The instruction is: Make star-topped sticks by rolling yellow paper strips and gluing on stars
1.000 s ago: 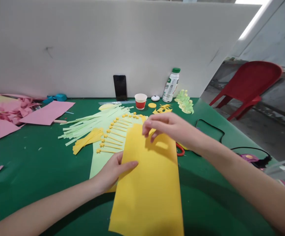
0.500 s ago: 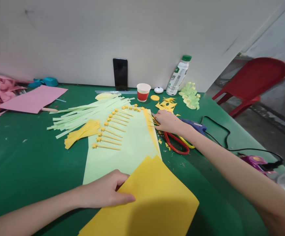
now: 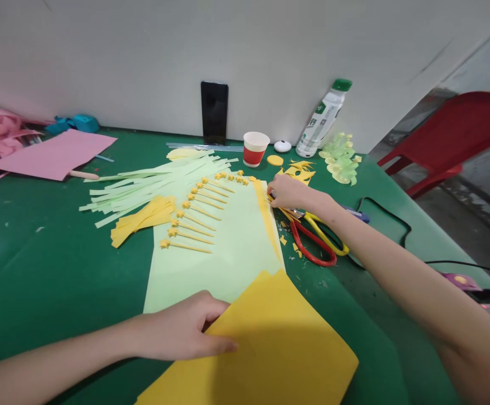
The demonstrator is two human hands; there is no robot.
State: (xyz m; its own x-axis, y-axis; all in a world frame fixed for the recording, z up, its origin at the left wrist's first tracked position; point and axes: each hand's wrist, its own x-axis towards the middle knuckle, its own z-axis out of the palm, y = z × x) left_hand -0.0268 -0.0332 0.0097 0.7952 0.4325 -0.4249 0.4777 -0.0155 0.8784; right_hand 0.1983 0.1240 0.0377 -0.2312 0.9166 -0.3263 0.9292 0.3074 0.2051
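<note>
My left hand (image 3: pixel 185 331) grips the edge of some yellow paper (image 3: pixel 287 343), thumb on top and the other fingers hidden beneath. My right hand (image 3: pixel 293 193) reaches to the right edge of a pale green sheet (image 3: pixel 215 270). Its fingers are curled round the blade end of scissors (image 3: pixel 315 243) with red and yellow handles, beside narrow yellow strips. The hand covers most of the blades. Yellow sticks (image 3: pixel 194 243) tipped with small stars lie in a row on the green sheet, with several loose stars (image 3: pixel 238 179) above them.
Left of the sheet are green paper strips (image 3: pixel 143 188), yellow strips (image 3: pixel 143 220) and pink paper (image 3: pixel 59 154). Behind stand a phone (image 3: pixel 214 112), a paper cup (image 3: pixel 255 149) and a leaning bottle (image 3: pixel 321 121). A glue gun (image 3: pixel 359 215) with a black cord lies right, partly behind my forearm.
The view has shifted slightly. The yellow scissor handle shows more fully beside my right forearm. My left hand keeps its hold on the yellow paper.
</note>
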